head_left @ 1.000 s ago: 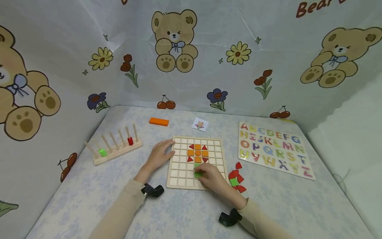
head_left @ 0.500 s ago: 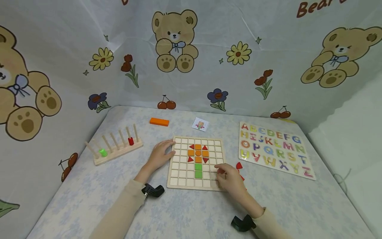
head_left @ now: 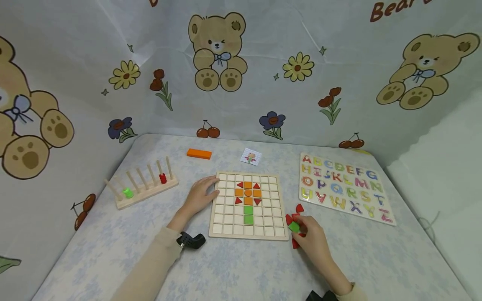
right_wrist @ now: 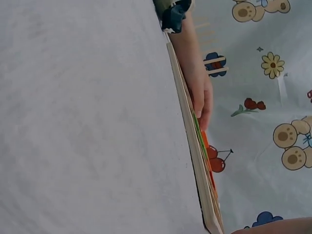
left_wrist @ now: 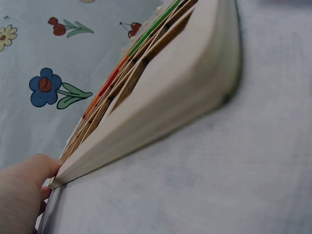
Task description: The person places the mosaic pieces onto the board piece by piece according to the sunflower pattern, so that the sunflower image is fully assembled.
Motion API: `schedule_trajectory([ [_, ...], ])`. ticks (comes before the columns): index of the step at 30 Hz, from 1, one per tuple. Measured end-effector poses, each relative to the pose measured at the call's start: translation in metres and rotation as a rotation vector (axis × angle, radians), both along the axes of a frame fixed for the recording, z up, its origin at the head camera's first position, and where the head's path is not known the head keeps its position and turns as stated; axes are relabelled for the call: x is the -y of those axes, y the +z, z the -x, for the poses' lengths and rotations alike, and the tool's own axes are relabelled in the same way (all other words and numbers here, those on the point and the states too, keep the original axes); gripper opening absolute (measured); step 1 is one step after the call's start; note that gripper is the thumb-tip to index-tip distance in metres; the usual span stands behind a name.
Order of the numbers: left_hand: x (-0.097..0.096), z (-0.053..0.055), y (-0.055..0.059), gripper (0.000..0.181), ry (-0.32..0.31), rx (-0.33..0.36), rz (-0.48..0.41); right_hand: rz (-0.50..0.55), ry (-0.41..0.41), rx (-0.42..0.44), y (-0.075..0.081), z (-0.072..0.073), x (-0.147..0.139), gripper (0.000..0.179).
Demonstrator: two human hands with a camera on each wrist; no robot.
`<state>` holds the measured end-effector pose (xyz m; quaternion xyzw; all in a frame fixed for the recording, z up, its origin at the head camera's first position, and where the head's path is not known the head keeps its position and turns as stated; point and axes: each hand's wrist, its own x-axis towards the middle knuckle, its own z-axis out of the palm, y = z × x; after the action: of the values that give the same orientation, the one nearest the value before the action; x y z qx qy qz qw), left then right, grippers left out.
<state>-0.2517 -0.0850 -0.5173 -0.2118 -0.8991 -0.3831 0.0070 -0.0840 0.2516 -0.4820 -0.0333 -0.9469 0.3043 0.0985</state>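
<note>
A square wooden grid board [head_left: 226,229] lies flat on the table, bearing an orange, red and green pattern. My left hand [head_left: 196,195] rests against its left edge, thumb and fingertips touching the rim; in the left wrist view, the thumb [left_wrist: 36,168] meets the board's side [left_wrist: 146,131]. Right of the board, my right hand [head_left: 312,240] pinches a green square tile [head_left: 294,227] between thumb and fingers, over a small pile of red pieces [head_left: 299,208]. The hand partly hides that pile. Two green tiles [head_left: 248,214] sit in the board below the orange ones.
An alphabet board [head_left: 346,188] lies at the right. At the left stands a wooden peg rack [head_left: 150,192] with green and red beads. An orange bar [head_left: 199,154] and a small picture card [head_left: 250,156] lie behind the grid board.
My right hand has left the lower green tile on the board, moved right to the loose pieces and taken hold of another green tile. My left hand has stayed at the board's edge.
</note>
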Motion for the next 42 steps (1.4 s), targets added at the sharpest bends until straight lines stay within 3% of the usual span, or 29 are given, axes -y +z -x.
schedule_trajectory([
  [6, 0.001, 0.000, -0.001, 0.047, -0.007, 0.005, -0.002, 0.028, -0.002, -0.003, 0.000, 0.005, -0.002, 0.042],
  [11, 0.000, -0.002, 0.002, 0.047, -0.004, -0.001, -0.003, 0.082, 0.024, -0.082, 0.006, 0.009, 0.007, 0.039],
  [15, 0.001, -0.003, 0.003, 0.047, -0.002, 0.003, -0.006, 0.167, 0.164, -0.076, 0.011, 0.015, 0.031, 0.037],
  [19, 0.002, -0.003, 0.002, 0.048, -0.002, 0.014, -0.006, 0.154, 0.348, -0.011, 0.010, 0.019, 0.060, 0.034],
  [24, 0.003, -0.002, 0.001, 0.047, 0.004, 0.003, -0.003, 0.164, 0.509, -0.037, 0.004, 0.030, 0.081, 0.029],
  [30, 0.002, -0.001, 0.001, 0.049, -0.002, 0.008, 0.007, 0.225, 0.511, -0.065, -0.003, 0.034, 0.083, 0.027],
  [38, 0.002, -0.002, 0.005, 0.049, 0.003, -0.012, -0.003, 0.157, 0.518, -0.143, -0.009, 0.029, 0.084, 0.024],
  [42, 0.001, -0.002, 0.003, 0.049, -0.001, -0.010, -0.003, 0.175, 0.528, -0.150, -0.009, 0.028, 0.083, 0.022],
])
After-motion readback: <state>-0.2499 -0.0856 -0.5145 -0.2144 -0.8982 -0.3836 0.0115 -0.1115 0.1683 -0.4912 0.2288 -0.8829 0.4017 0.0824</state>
